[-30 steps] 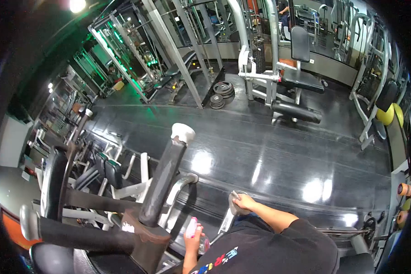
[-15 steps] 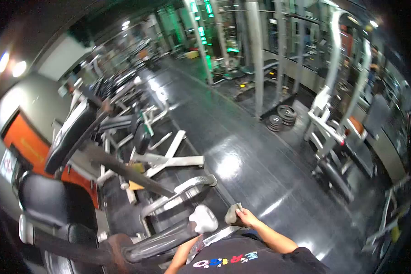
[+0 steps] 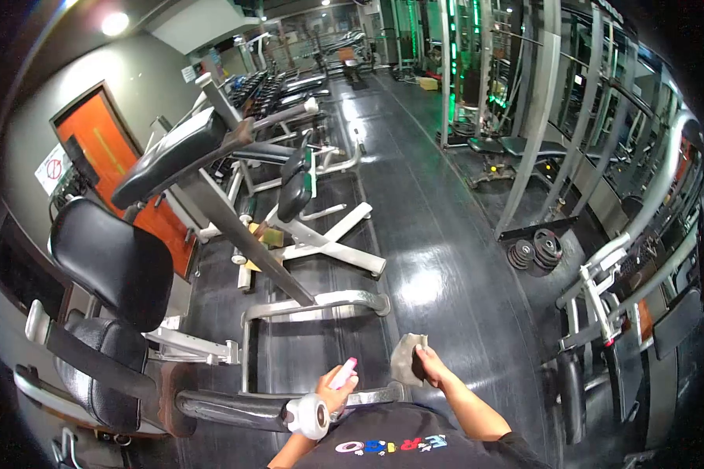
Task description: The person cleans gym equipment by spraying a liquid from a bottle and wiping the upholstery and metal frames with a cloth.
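My left hand [image 3: 332, 395] is closed around a small whitish bottle with a pink-red tip [image 3: 343, 375]; its label is too small to read. Just below that hand, a black padded roller [image 3: 235, 408] of the exercise machine ends in a white round cap [image 3: 313, 417]. To the right, my right hand [image 3: 430, 366] grips a grey-beige cloth [image 3: 407, 358], which hangs loosely from the fingers above the machine's metal frame [image 3: 383, 395].
A black padded seat back [image 3: 109, 258] stands at the left, before an orange door [image 3: 102, 141]. Weight plates [image 3: 547, 248] lie on the dark floor [image 3: 446, 305]. A cable machine [image 3: 602, 305] is at the right, and a bench with white legs [image 3: 328, 242] ahead.
My left hand has come up from behind the white cap, bringing the bottle into sight. The cloth now hangs more spread out in my right hand. The view has turned and levelled.
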{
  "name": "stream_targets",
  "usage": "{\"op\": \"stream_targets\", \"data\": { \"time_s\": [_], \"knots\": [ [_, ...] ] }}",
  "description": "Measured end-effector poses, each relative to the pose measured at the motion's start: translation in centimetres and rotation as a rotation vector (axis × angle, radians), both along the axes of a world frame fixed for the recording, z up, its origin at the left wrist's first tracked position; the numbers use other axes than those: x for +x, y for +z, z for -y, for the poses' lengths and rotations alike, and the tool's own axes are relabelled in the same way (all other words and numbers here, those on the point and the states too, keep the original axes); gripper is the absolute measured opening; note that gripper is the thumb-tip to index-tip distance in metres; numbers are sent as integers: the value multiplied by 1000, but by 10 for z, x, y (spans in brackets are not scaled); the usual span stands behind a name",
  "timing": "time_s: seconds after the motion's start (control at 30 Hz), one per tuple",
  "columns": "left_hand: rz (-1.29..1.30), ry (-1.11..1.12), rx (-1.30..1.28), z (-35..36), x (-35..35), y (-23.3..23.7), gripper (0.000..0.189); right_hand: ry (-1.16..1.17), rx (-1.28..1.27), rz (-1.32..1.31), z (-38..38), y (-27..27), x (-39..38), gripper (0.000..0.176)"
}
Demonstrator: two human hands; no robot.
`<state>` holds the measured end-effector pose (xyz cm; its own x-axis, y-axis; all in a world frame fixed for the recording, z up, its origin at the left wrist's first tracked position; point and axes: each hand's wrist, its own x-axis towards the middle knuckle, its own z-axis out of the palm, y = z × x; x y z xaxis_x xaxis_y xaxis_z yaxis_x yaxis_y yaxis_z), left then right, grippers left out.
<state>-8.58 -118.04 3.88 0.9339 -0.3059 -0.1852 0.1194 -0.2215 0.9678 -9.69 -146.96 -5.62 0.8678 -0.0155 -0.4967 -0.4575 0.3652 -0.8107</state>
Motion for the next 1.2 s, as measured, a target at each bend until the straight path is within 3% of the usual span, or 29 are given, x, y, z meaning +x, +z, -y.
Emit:
{"op": "stream_targets", "data": {
  "time_s": [0.13, 0.2, 0.23, 0.37, 0.4, 0.47, 0.5, 0.57, 0.6, 0.7, 0.77, 0.8, 0.87, 0.93, 0.97, 1.07, 1.2],
  "knots": [
    [-113, 89, -88, -4, 0, 5, 26, 76, -3, -17, -8, 13, 19, 43],
    [-113, 103, -59, 5, 0, 5, 20, 119, -15, -203, -9, 21, 22, 44],
    [-41, 59, -5, 5, 3, -3, 21, -85, 232, -71, -19, -38, 26, 44],
    [47, -81, 26, 22, 22, 6, 24, -70, 328, -223, -14, -50, 33, 46],
    [44, -67, 20, 29, 28, 11, 24, -94, 284, -288, -15, -30, 36, 45],
    [154, -60, 155, 45, 40, 27, 26, 97, 23, -322, -3, 41, 45, 41],
    [186, -22, 175, 52, 46, 19, 26, 140, 118, -193, 9, -36, 50, 40],
    [119, 96, 143, 77, 57, 29, 25, 297, -15, -204, 43, -11, 68, 39],
    [66, 164, 152, 92, 60, 35, 25, 374, -55, -255, 61, 36, 83, 38],
    [38, 395, 161, 146, 62, 5, 22, 427, -21, -156, 140, -86, 122, 32],
    [54, 507, 56, 188, 59, -11, 22, 309, 114, -141, 179, -35, 144, 22],
    [175, 440, -2, 207, 57, -13, 23, 273, 104, -150, 200, -25, 153, 24],
    [66, 280, -9, 235, 48, 1, 23, 94, 157, -155, 232, -9, 166, 25],
    [-53, 355, -36, 253, 42, -4, 24, 43, 267, -168, 253, 6, 179, 22],
    [-175, 383, -58, 259, 39, -7, 25, 74, 264, -177, 259, 6, 187, 22],
    [-102, 502, 152, 264, 38, 17, 28, 148, 259, -196, 268, 1, 198, 20],
    [-156, 663, 186, 249, 30, 6, 35, 427, 71, -148, 253, -48, 211, 18]
  ]
}}
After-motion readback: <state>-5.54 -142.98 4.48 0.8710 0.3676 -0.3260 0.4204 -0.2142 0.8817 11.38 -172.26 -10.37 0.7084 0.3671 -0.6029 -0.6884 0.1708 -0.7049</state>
